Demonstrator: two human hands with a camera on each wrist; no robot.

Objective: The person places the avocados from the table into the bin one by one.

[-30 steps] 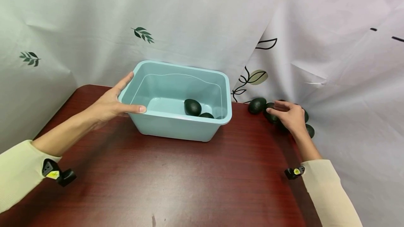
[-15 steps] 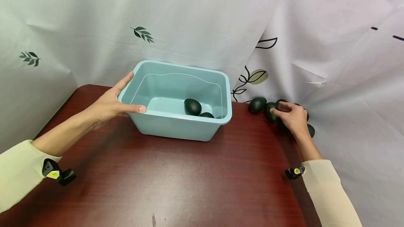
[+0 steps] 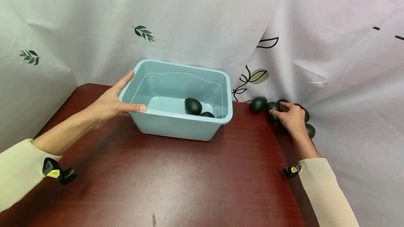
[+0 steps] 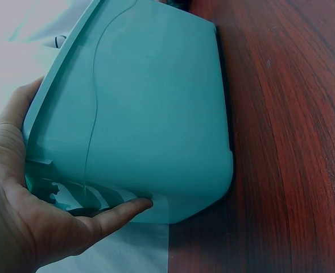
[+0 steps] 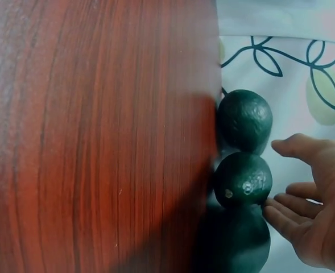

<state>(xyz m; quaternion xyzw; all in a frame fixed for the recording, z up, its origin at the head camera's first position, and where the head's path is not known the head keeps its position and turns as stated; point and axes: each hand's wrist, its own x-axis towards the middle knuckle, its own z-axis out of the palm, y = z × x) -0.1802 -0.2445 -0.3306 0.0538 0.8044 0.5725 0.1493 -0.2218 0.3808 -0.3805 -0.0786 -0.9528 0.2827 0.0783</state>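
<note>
My left hand [image 3: 108,104] grips the left end of a light blue plastic tub [image 3: 173,127], its thumb lying over the front rim and its fingers along the left side. In the left wrist view the tub [image 4: 156,102] fills the middle, with the hand [image 4: 39,210] at its corner. Inside the tub lie two dark green avocados, one whole in view [image 3: 193,106] and one partly hidden behind the front wall. Over several more avocados [image 3: 258,105] at the table's right edge hovers my right hand [image 3: 291,118]. In the right wrist view its thumb and fingers stand apart beside an avocado [image 5: 244,179].
The dark red wooden table [image 3: 176,178] has a rounded far left corner. White sheets with leaf prints [image 3: 189,20] hang behind it and along the right side, close to the avocados and the tub.
The right hand has shifted very slightly over the avocados, showing a little more of them. The left hand and tub stay in place.
</note>
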